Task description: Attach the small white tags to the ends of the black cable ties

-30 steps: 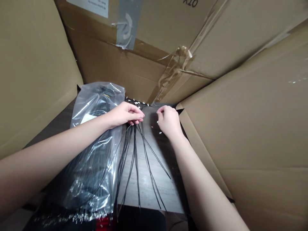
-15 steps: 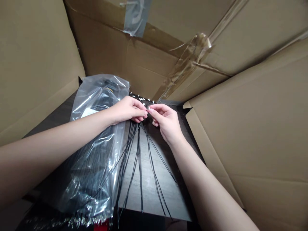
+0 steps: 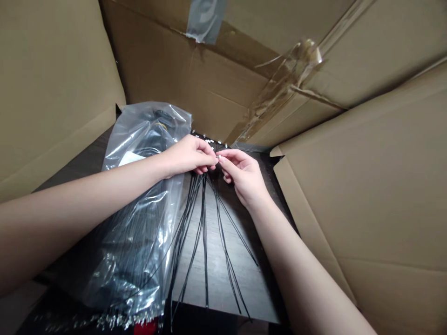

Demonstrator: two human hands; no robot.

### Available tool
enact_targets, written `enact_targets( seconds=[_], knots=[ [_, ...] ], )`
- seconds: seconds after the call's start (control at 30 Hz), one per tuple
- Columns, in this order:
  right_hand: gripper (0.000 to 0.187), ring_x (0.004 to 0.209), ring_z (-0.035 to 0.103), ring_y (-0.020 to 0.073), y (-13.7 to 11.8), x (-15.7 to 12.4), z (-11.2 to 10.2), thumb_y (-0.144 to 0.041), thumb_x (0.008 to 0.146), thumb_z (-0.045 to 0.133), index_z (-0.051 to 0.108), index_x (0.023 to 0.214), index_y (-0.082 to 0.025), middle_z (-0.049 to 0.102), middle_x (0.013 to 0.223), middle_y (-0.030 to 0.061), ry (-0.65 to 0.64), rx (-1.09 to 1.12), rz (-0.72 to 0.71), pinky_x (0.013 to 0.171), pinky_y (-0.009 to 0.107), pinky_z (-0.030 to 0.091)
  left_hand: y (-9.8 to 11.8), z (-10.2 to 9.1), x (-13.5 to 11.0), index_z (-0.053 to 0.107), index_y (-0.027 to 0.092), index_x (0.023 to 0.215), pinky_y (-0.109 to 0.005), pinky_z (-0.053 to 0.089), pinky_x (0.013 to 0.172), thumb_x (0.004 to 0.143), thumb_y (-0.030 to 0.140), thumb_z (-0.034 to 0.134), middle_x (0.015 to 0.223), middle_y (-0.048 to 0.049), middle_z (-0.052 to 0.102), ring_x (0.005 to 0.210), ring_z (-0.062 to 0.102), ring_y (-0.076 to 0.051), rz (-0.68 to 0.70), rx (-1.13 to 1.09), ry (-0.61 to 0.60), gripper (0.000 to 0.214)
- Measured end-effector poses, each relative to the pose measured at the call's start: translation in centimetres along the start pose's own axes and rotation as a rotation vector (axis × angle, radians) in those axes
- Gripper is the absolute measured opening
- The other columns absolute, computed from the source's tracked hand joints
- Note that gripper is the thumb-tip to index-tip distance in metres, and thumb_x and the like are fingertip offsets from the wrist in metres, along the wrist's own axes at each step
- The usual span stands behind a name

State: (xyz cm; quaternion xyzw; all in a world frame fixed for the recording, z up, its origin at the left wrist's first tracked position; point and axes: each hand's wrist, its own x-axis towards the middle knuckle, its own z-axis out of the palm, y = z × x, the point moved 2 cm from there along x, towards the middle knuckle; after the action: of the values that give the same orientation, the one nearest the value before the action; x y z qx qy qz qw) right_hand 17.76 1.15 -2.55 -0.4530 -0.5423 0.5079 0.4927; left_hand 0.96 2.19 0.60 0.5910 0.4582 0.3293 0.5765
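Several thin black wires (image 3: 204, 232) fan out toward me over a dark wooden table (image 3: 240, 274). My left hand (image 3: 188, 156) is closed, pinching the far ends of the wires together. My right hand (image 3: 242, 174) meets it fingertip to fingertip, thumb and forefinger pinched on a tiny white piece I can barely make out. A clear plastic bag (image 3: 139, 204) full of more black wires lies under my left forearm. Small white connector pieces (image 3: 206, 138) are scattered just beyond my fingers.
Brown cardboard sheets wall the table in: one on the left (image 3: 52, 83), one at the back (image 3: 209, 83) with crumpled clear tape (image 3: 286, 79), one on the right (image 3: 366, 186). The table's near edge runs below the wire ends.
My right hand moved left from the loose white pieces on the table up to my left hand's fingertips, carrying a small piece. My view shifted slightly downward.
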Motion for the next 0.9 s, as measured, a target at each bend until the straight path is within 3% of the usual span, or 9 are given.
enact_targets(
  seconds=[0.23,0.5,0.67,0.9],
  knots=[
    [0.032,0.046,0.046,0.0043,-0.31,0.00,0.05,-0.036,0.063,0.087,0.066,0.081,-0.019,0.062,0.065,-0.0047,0.037,0.082,0.026,0.038,0.017,0.035,0.01,0.10,0.15,0.070,0.009,0.076,-0.017,0.049,0.053,0.086,0.011,0.068,0.069,-0.0030,0.071,0.052,0.058,-0.005,0.027,0.047,-0.019,0.010],
    [0.026,0.049,0.052,0.0067,-0.38,-0.18,-0.02,-0.030,0.061,0.087,0.071,0.077,-0.018,0.064,0.060,-0.0032,0.045,0.065,0.050,0.041,0.018,0.041,-0.06,0.05,0.08,0.068,0.009,0.075,-0.017,0.048,0.051,0.087,0.009,0.065,0.068,-0.0018,0.068,0.052,0.057,-0.005,0.013,0.036,-0.010,0.012],
    [0.023,0.051,0.053,0.0068,-0.44,-0.42,0.25,-0.034,0.065,0.086,0.074,0.078,-0.018,0.070,0.070,0.0001,0.055,0.035,0.009,0.042,0.019,0.043,-0.14,0.11,0.29,0.065,0.010,0.073,-0.017,0.047,0.050,0.087,0.008,0.065,0.064,-0.0005,0.066,0.051,0.056,-0.005,0.022,0.022,-0.001,0.014],
    [0.023,0.048,0.049,0.0064,-0.42,-0.48,0.37,-0.030,0.063,0.087,0.073,0.077,-0.018,0.060,0.057,-0.0043,0.107,0.029,0.007,0.040,0.018,0.039,-0.42,0.09,0.32,0.066,0.010,0.074,-0.018,0.048,0.051,0.085,0.004,0.063,0.064,-0.0008,0.066,0.053,0.057,-0.006,0.035,0.029,-0.005,0.013]
  ],
)
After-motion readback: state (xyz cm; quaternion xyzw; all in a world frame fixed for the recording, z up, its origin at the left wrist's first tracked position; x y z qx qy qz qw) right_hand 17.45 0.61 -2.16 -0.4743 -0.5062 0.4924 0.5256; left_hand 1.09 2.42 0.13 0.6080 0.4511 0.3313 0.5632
